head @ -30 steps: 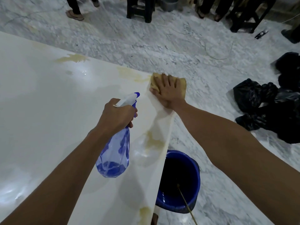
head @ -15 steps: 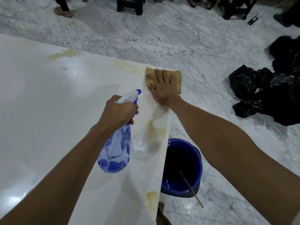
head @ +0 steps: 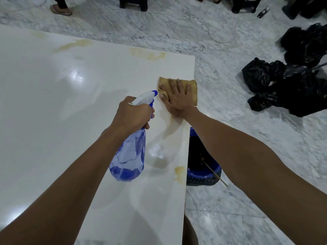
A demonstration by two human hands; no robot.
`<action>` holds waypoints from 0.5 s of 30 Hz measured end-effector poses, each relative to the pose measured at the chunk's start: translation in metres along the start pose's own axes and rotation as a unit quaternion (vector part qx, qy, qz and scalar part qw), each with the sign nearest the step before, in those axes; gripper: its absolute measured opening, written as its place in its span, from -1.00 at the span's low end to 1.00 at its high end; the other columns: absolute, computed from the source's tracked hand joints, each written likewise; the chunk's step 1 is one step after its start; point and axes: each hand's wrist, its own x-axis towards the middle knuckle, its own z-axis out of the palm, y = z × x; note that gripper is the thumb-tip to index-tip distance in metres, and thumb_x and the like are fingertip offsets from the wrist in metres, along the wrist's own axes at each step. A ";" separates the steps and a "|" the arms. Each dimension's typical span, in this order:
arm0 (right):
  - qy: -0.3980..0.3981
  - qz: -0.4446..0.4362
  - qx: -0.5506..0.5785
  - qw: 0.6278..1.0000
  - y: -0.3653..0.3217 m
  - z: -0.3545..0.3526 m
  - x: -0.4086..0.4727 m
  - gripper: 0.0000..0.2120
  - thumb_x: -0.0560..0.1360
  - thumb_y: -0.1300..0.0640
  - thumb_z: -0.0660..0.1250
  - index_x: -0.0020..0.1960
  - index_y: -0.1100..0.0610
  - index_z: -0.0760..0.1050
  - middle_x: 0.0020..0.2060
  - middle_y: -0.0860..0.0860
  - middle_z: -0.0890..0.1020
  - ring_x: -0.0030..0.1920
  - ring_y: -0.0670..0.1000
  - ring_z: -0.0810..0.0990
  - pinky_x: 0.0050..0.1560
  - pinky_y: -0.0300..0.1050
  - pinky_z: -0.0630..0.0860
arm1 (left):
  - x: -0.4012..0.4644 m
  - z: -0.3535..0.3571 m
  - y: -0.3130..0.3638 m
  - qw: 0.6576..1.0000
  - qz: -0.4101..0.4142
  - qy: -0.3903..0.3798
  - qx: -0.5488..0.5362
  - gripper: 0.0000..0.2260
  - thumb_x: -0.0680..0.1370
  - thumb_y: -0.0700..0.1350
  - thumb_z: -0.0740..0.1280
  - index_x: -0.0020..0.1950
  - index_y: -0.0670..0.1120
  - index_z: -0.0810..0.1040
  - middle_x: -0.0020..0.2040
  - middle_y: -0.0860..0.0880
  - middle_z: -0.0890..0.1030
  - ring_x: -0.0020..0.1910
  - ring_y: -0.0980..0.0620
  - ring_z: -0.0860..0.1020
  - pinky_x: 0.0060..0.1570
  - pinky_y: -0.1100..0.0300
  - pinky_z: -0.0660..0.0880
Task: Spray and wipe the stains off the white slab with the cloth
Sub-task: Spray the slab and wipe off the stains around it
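A large white slab (head: 62, 106) fills the left of the view. Yellow-brown stains mark it near the far edge (head: 148, 53), further left (head: 76, 44), and by the right edge (head: 179, 171). My left hand (head: 132, 114) grips the neck of a blue spray bottle (head: 129, 156), nozzle pointing away toward the cloth. My right hand (head: 178, 98) presses flat with straight fingers on a folded tan cloth (head: 192, 89) at the slab's right edge; a faint smear lies under my wrist.
A blue bucket (head: 203, 172) with a thin stick in it stands on the marble floor beside the slab's right edge, under my right forearm. Black plastic bags (head: 292, 82) lie to the right. Stool legs and a person's feet (head: 61, 9) are at the far side.
My right hand has drawn the cloth back along the right edge, away from the far corner toward me. The stain by the edge near my wrist looks fainter. The bottle stays held.
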 end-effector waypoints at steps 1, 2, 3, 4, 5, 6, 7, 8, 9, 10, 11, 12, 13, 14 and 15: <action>0.017 0.003 -0.016 1.000 -0.003 0.005 -0.012 -0.44 0.65 -0.27 -0.13 0.47 -0.09 0.40 0.42 0.09 0.49 0.40 0.25 0.47 0.34 0.41 0.34 | -0.006 -0.001 -0.005 1.000 0.004 -0.003 0.008 -0.68 0.30 -0.10 0.25 -0.12 -0.28 0.64 -0.27 -0.09 0.65 -0.58 0.04 0.50 -0.29 0.14 0.49; 0.023 0.003 -0.023 0.999 -0.008 0.007 -0.025 -0.41 0.65 -0.26 -0.17 0.50 -0.08 0.37 0.45 0.08 0.45 0.43 0.24 0.42 0.37 0.38 0.30 | -0.013 -0.002 -0.008 1.000 0.009 -0.007 0.011 -0.74 0.34 -0.13 0.27 -0.12 -0.26 0.64 -0.27 -0.08 0.65 -0.59 0.04 0.50 -0.30 0.16 0.49; 0.024 0.000 -0.017 1.000 -0.013 0.009 -0.038 -0.37 0.63 -0.27 -0.24 0.54 -0.07 0.29 0.49 0.07 0.38 0.48 0.24 0.33 0.42 0.36 0.22 | -0.017 -0.001 -0.018 1.000 0.019 -0.004 0.017 -0.81 0.40 -0.18 0.28 -0.13 -0.23 0.63 -0.28 -0.08 0.64 -0.60 0.06 0.50 -0.32 0.19 0.48; 0.017 -0.004 -0.003 1.000 -0.019 0.008 -0.051 -0.34 0.61 -0.27 -0.27 0.58 -0.05 0.22 0.53 0.07 0.32 0.52 0.23 0.25 0.44 0.36 0.14 | -0.023 -0.002 -0.028 0.999 0.022 -0.005 0.028 -0.85 0.44 -0.23 0.27 -0.14 -0.21 0.63 -0.29 -0.07 0.63 -0.60 0.07 0.49 -0.34 0.21 0.47; 0.018 -0.007 0.014 1.000 -0.025 0.010 -0.064 -0.33 0.60 -0.27 -0.27 0.59 -0.03 0.17 0.54 0.07 0.28 0.54 0.23 0.21 0.46 0.35 0.09 | -0.029 -0.002 -0.036 0.999 0.028 -0.009 0.034 -0.85 0.46 -0.25 0.26 -0.14 -0.21 0.64 -0.28 -0.07 0.63 -0.60 0.07 0.49 -0.35 0.21 0.47; 0.018 0.000 0.026 1.000 -0.030 0.010 -0.077 -0.32 0.58 -0.27 -0.26 0.60 0.00 0.13 0.56 0.07 0.25 0.55 0.23 0.18 0.47 0.33 0.07 | -0.037 -0.002 -0.041 0.999 0.028 -0.015 0.039 -0.85 0.46 -0.26 0.26 -0.14 -0.22 0.64 -0.28 -0.07 0.64 -0.60 0.07 0.50 -0.35 0.21 0.48; 0.018 0.012 0.030 0.999 -0.036 0.010 -0.089 -0.30 0.57 -0.27 -0.27 0.61 0.03 0.07 0.57 0.06 0.22 0.56 0.21 0.15 0.48 0.32 0.04 | -0.042 -0.002 -0.046 0.999 0.029 -0.019 0.041 -0.85 0.46 -0.26 0.26 -0.14 -0.22 0.64 -0.30 -0.06 0.64 -0.60 0.07 0.49 -0.36 0.21 0.48; 0.012 0.026 0.032 0.999 -0.041 0.010 -0.101 -0.26 0.56 -0.28 -0.30 0.62 0.06 0.01 0.59 0.04 0.17 0.57 0.18 0.11 0.50 0.30 0.01 | -0.052 -0.003 -0.048 0.998 0.030 -0.025 0.047 -0.85 0.46 -0.26 0.25 -0.15 -0.22 0.63 -0.37 -0.03 0.62 -0.61 0.07 0.49 -0.38 0.23 0.48; 0.003 0.035 0.034 0.999 -0.047 0.011 -0.113 -0.23 0.53 -0.29 -0.35 0.63 0.08 -0.03 0.60 0.02 0.12 0.58 0.16 0.06 0.51 0.28 -0.02 | -0.058 -0.002 -0.053 0.998 0.031 -0.030 0.055 -0.84 0.47 -0.27 0.24 -0.16 -0.22 0.62 -0.46 0.02 0.59 -0.62 0.08 0.48 -0.43 0.27 0.46; -0.005 0.038 0.032 0.999 -0.052 0.012 -0.125 -0.20 0.51 -0.29 -0.39 0.64 0.08 -0.06 0.61 0.02 0.09 0.59 0.15 0.03 0.52 0.28 -0.05 | -0.067 -0.002 -0.056 0.997 0.032 -0.033 0.064 -0.84 0.47 -0.27 0.23 -0.17 -0.23 0.61 -0.54 0.06 0.54 -0.63 0.09 0.47 -0.48 0.31 0.44; -0.011 0.037 0.029 0.999 -0.057 0.013 -0.137 -0.19 0.50 -0.29 -0.41 0.64 0.09 -0.07 0.61 0.03 0.08 0.60 0.16 0.01 0.52 0.28 -0.06 | -0.074 -0.001 -0.061 0.996 0.034 -0.033 0.073 -0.83 0.48 -0.28 0.22 -0.16 -0.25 0.61 -0.59 0.07 0.51 -0.64 0.10 0.46 -0.51 0.33 0.42; -0.018 0.036 0.029 0.999 -0.062 0.014 -0.150 -0.18 0.49 -0.29 -0.43 0.64 0.08 -0.08 0.62 0.04 0.06 0.60 0.16 -0.01 0.53 0.28 -0.08 | -0.083 -0.001 -0.064 0.996 0.032 -0.034 0.077 -0.83 0.48 -0.27 0.22 -0.15 -0.27 0.61 -0.61 0.07 0.49 -0.65 0.10 0.46 -0.50 0.33 0.42; -0.024 0.036 0.033 0.999 -0.067 0.012 -0.163 -0.18 0.48 -0.29 -0.44 0.64 0.08 -0.11 0.62 0.05 0.03 0.61 0.16 -0.04 0.53 0.28 -0.10 | -0.090 -0.001 -0.068 0.996 0.032 -0.035 0.080 -0.83 0.47 -0.27 0.22 -0.15 -0.28 0.60 -0.62 0.07 0.48 -0.65 0.10 0.46 -0.46 0.30 0.43; -0.031 0.039 0.038 0.998 -0.072 0.012 -0.176 -0.18 0.48 -0.29 -0.44 0.64 0.07 -0.15 0.63 0.05 0.00 0.61 0.16 -0.07 0.54 0.28 -0.13 | -0.096 -0.001 -0.072 0.995 0.031 -0.034 0.085 -0.84 0.47 -0.27 0.22 -0.17 -0.27 0.59 -0.62 0.06 0.47 -0.65 0.09 0.46 -0.41 0.26 0.43; -0.038 0.040 0.044 0.998 -0.076 0.010 -0.189 -0.20 0.48 -0.30 -0.45 0.63 0.04 -0.19 0.63 0.05 -0.03 0.61 0.15 -0.10 0.54 0.28 -0.16 | -0.102 0.000 -0.076 0.995 0.029 -0.035 0.090 -0.85 0.45 -0.27 0.22 -0.19 -0.27 0.58 -0.60 0.02 0.47 -0.65 0.09 0.46 -0.36 0.22 0.42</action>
